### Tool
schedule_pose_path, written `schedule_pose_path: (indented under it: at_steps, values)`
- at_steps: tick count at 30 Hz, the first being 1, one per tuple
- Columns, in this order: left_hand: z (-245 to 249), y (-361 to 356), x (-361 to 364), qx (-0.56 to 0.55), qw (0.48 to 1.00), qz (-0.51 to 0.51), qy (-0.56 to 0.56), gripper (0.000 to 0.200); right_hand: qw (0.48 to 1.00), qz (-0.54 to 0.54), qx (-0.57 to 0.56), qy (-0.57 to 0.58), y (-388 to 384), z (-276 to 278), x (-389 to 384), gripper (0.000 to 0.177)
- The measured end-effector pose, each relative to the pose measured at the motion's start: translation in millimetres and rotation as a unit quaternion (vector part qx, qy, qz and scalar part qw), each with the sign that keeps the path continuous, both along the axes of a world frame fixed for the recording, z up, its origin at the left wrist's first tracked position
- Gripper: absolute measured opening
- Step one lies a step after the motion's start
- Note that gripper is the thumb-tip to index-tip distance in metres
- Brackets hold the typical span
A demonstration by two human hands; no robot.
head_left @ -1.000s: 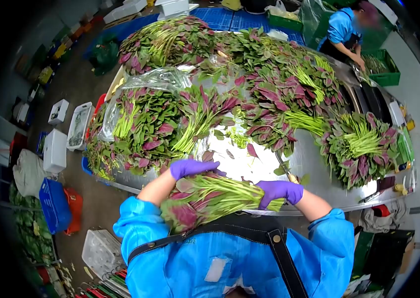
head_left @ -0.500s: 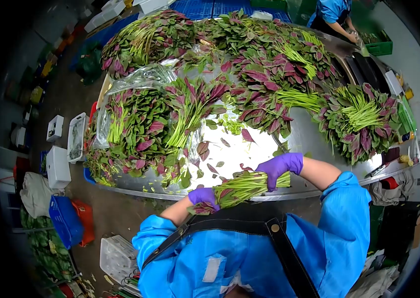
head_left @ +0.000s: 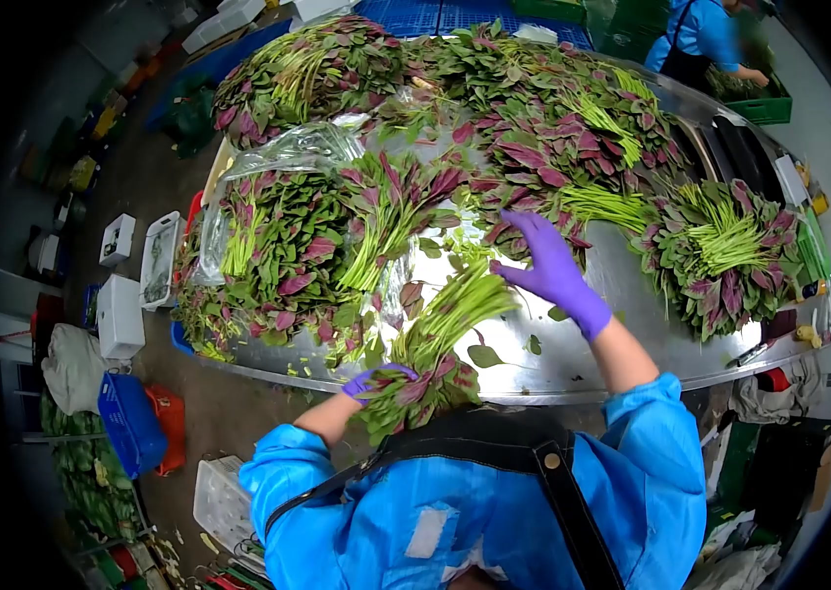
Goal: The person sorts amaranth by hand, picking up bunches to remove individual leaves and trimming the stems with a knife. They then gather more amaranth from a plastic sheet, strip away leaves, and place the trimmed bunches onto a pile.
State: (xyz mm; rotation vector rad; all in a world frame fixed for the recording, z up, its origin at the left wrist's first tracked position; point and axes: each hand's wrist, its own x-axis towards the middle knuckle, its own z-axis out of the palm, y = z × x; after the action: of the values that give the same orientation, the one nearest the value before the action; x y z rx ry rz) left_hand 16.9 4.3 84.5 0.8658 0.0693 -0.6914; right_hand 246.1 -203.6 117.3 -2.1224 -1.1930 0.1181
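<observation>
Both my hands wear purple gloves. My left hand (head_left: 374,382) grips the leafy end of a bunch of red-and-green amaranth (head_left: 453,317) at the table's near edge; leaves hide part of its fingers. The pale green stems point up and right, away from my body. Beside the stem ends, my right hand (head_left: 553,270) is open with fingers spread, holding nothing. Loose leaves and cut stem bits lie around the bunch on the shiny metal table (head_left: 622,334).
Amaranth heaps (head_left: 312,74) cover the table's far side, and another pile (head_left: 720,236) lies right. Clear plastic (head_left: 297,147) borders the left heap (head_left: 283,236). A knife-like tool (head_left: 752,354) lies near the right edge. A co-worker (head_left: 701,44) stands by a green crate (head_left: 765,106).
The bunch has turned from lying crosswise to pointing away from me, still in my left hand. My right hand has let go of the stems, moved forward and opened.
</observation>
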Motion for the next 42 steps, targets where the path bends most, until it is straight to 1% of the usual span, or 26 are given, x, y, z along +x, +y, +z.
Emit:
schedule_pose_path:
  at_steps: [1,2,3,4,5,6,11,13,15,16,18,21,23,24,27,29,31,32,33,35,36,37,39,40,41,42]
  values:
    - [-3.6,-4.6,0.0,-0.009,1.000,0.026,0.003,0.075,0.999,-0.027,0.042,-0.001,-2.9,-11.3,-10.4,0.062]
    - [-3.9,-6.6,0.6,-0.018,0.999,0.044,0.005,0.074,0.987,-0.002,-0.057,0.152,-8.7,-12.0,-35.5,0.053]
    - [-2.6,-7.2,1.1,-0.023,0.998,0.057,0.005,0.074,0.908,0.054,-0.231,0.346,-2.7,2.6,-55.1,0.053]
    - [-0.4,-6.4,1.2,-0.024,0.998,0.065,0.008,0.074,0.877,0.113,-0.265,0.385,2.3,-20.2,-74.4,0.052]
    - [-0.9,-7.6,2.1,-0.019,0.997,0.073,0.008,0.074,0.882,0.127,-0.198,0.408,3.2,-43.8,-93.8,0.050]
    - [-4.8,-7.3,0.3,-0.011,0.997,0.076,0.010,0.073,0.860,0.087,-0.180,0.470,13.1,-49.0,-111.3,0.048]
    - [-56.2,-12.2,-22.0,0.068,0.993,0.088,0.033,0.072,0.900,0.070,-0.058,0.426,23.6,-72.0,-155.1,0.056]
    - [-47.2,-8.3,-21.7,0.066,0.994,0.082,0.035,0.071,0.910,0.079,-0.015,0.406,27.2,-59.0,-142.5,0.062]
    - [-51.0,-9.3,-21.2,0.078,0.994,0.067,0.041,0.071,0.912,0.065,-0.131,0.382,22.2,-43.4,-146.0,0.060]
    - [-60.1,-12.7,-19.9,0.093,0.993,0.062,0.040,0.071,0.901,0.059,-0.168,0.396,27.0,-62.9,-147.8,0.059]
    - [-68.6,-15.8,-18.7,0.097,0.992,0.066,0.034,0.070,0.912,0.064,-0.136,0.381,25.3,-102.1,-166.8,0.059]
    - [-41.0,-7.8,-9.7,0.069,0.995,0.066,0.019,0.069,0.931,0.053,-0.076,0.353,22.1,-69.3,-155.2,0.060]
    - [-32.5,-5.6,-5.5,0.064,0.996,0.063,0.020,0.069,0.928,0.105,-0.107,0.342,25.2,-47.0,-146.5,0.068]
    - [-39.7,-7.7,-5.2,0.074,0.995,0.068,0.018,0.069,0.881,0.100,-0.261,0.381,33.8,-44.0,-141.3,0.074]
    - [-43.6,-9.6,-3.4,0.092,0.991,0.093,0.008,0.068,0.876,0.146,-0.231,0.398,37.4,-65.0,-145.0,0.065]
    - [-28.0,-3.9,-1.0,0.082,0.991,0.102,-0.002,0.068,0.890,0.100,-0.240,0.375,35.7,-78.9,-142.0,0.062]
    - [-4.4,4.6,2.2,0.083,0.992,0.097,-0.010,0.067,0.819,0.169,-0.141,0.529,31.9,-45.2,-115.7,0.054]
    - [6.5,10.9,4.4,0.089,0.992,0.090,-0.017,0.067,0.785,0.213,-0.050,0.579,26.1,-51.2,-106.7,0.046]
    - [15.8,16.0,6.1,0.100,0.991,0.082,-0.025,0.067,0.783,0.176,-0.009,0.596,21.6,-55.9,-101.4,0.037]
    - [29.8,26.8,11.5,0.124,0.990,0.064,-0.038,0.066,0.776,0.130,0.005,0.617,9.9,-68.4,-82.4,0.034]
    - [35.8,31.8,14.6,0.136,0.988,0.055,-0.045,0.066,0.771,0.048,0.032,0.634,5.7,-95.2,-80.0,0.030]
    - [40.4,35.9,19.6,0.148,0.987,0.045,-0.051,0.066,0.798,0.023,0.008,0.603,7.9,-99.1,-76.0,0.043]
    - [46.1,41.0,31.8,0.173,0.983,0.022,-0.062,0.065,0.796,-0.016,0.148,0.587,18.6,-97.8,-90.5,0.066]
    - [47.6,43.2,37.6,0.181,0.981,0.008,-0.064,0.065,0.755,0.021,0.190,0.627,27.1,-80.6,-93.3,0.080]
    - [48.4,45.4,39.8,0.188,0.980,-0.004,-0.064,0.065,0.735,0.032,0.260,0.625,39.6,-70.9,-103.3,0.073]
    - [48.8,48.3,40.2,0.193,0.979,-0.016,-0.063,0.064,0.736,0.062,0.205,0.643,45.6,-65.1,-106.3,0.069]
